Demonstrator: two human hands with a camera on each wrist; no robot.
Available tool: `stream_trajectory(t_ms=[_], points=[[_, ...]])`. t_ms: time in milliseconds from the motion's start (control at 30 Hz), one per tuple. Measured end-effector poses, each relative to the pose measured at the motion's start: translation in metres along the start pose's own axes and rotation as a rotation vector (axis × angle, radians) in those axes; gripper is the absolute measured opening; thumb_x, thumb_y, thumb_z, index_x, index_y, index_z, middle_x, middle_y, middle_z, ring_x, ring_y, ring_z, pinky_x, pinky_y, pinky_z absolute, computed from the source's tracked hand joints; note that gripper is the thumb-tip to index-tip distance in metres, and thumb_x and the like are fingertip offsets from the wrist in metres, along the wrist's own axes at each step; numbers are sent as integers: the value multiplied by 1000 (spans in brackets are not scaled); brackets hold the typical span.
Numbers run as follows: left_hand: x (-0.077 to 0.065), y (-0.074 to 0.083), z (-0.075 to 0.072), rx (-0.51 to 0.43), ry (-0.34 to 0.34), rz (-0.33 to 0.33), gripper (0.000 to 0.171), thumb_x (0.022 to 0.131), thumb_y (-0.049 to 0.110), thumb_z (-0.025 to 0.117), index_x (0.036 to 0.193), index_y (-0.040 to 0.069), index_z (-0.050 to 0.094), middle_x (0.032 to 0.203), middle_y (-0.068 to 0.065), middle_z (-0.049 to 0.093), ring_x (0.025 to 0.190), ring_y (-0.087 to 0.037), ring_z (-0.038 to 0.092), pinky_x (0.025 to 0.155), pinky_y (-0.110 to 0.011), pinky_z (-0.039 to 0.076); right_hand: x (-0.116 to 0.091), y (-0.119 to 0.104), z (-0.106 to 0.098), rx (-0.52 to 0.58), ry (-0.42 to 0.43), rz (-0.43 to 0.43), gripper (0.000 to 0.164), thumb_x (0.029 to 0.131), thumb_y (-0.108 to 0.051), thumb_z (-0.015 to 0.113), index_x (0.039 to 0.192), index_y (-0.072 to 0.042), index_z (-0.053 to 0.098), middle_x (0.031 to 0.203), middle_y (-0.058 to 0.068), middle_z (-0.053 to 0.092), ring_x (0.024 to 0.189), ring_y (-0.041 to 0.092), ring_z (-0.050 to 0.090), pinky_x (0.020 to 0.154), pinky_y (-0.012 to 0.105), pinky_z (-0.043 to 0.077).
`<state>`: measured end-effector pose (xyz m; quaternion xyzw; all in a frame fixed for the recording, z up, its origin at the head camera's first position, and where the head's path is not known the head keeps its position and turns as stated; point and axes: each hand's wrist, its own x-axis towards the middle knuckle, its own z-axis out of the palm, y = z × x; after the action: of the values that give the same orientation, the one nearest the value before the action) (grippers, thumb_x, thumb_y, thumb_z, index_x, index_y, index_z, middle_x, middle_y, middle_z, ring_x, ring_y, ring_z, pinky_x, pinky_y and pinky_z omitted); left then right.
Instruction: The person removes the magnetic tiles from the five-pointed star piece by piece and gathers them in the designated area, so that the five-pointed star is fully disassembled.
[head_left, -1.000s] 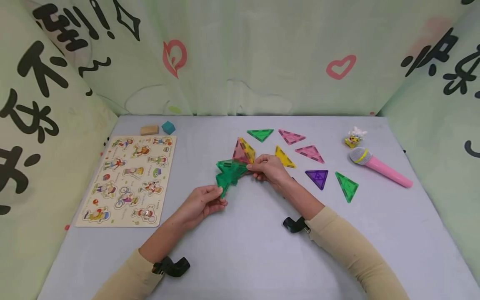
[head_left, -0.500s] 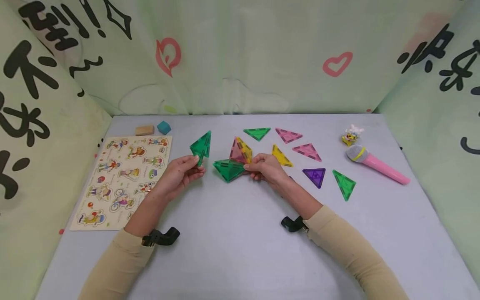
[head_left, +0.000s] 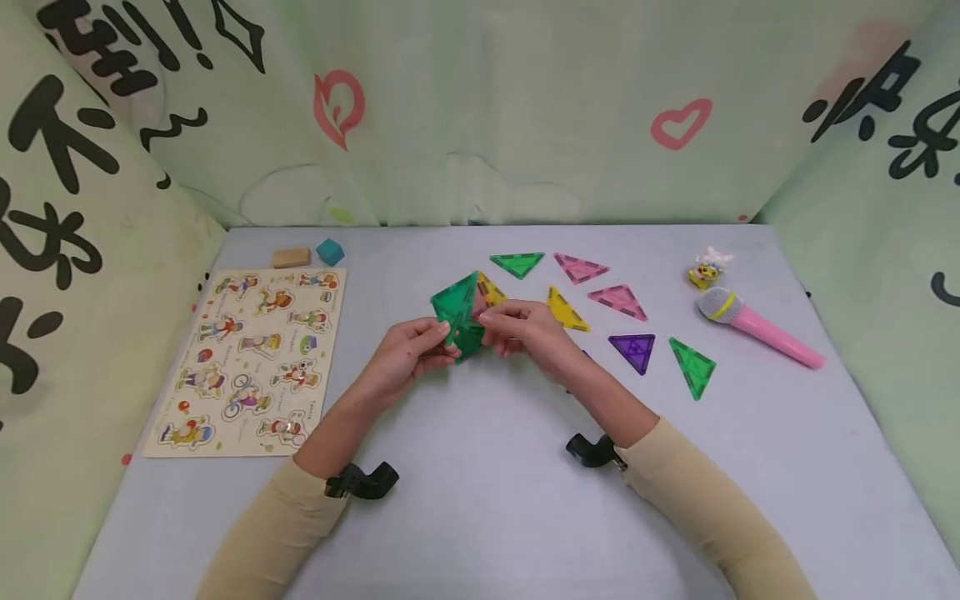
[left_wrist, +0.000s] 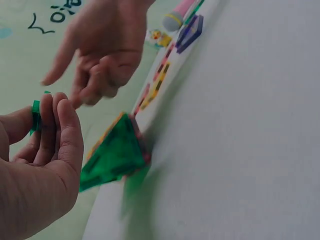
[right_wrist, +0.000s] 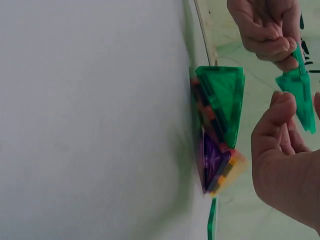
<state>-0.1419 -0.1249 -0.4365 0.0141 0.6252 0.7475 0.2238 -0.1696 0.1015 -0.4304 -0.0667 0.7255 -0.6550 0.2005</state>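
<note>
The left hand (head_left: 412, 354) is pinching a green piece (head_left: 454, 300) and holding it raised, apart from the tile cluster (left_wrist: 119, 150), which is standing on the worktop (head_left: 487, 500). The right hand (head_left: 528, 329) is hovering near the cluster with thumb and fingers parted, seemingly gripping nothing; I cannot tell whether it is touching the piece. A loose yellow tile (head_left: 567, 310) is lying right of the cluster, and a puzzle board (head_left: 232, 358) is lying left of it.

The person is apparently readying a piece for joining; the next move is probably calling for lining up its edge with the cluster's. The head view is making piece and cluster overlap, while both wrist views are showing them apart. The right wrist view is also revealing a purple triangle (right_wrist: 212, 160) beside the cluster's green face, though whether it is joining on there is unclear.
</note>
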Motion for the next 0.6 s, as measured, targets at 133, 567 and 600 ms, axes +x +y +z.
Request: stream_trajectory(t_ms=[133,567,600], points=[[4,-2,10,17,-19,11,25,104,20,51,107,-3,61,85,1,68,83,-8,67,84,-27,60,4,-4,11,143,-77,-16,36,97,-24,64,102,12,61,79,8,69,62,15,58,62,23,54],[7,12,-9,-78,65,42,24,105,21,51,106,-1,59,83,2,67,81,-7,67,78,-20,59,14,-6,10,173,26,-23,34,98,-18,64,104,15,61,72,0,70,60,10,61,59,19,53],[7,14,-14,-84,88,48,23,104,21,51,104,-1,60,84,1,67,81,-7,67,78,-20,59,15,-7,9,155,28,-19,36,98,-19,64,106,16,61,73,-1,70,60,9,61,59,19,53]])
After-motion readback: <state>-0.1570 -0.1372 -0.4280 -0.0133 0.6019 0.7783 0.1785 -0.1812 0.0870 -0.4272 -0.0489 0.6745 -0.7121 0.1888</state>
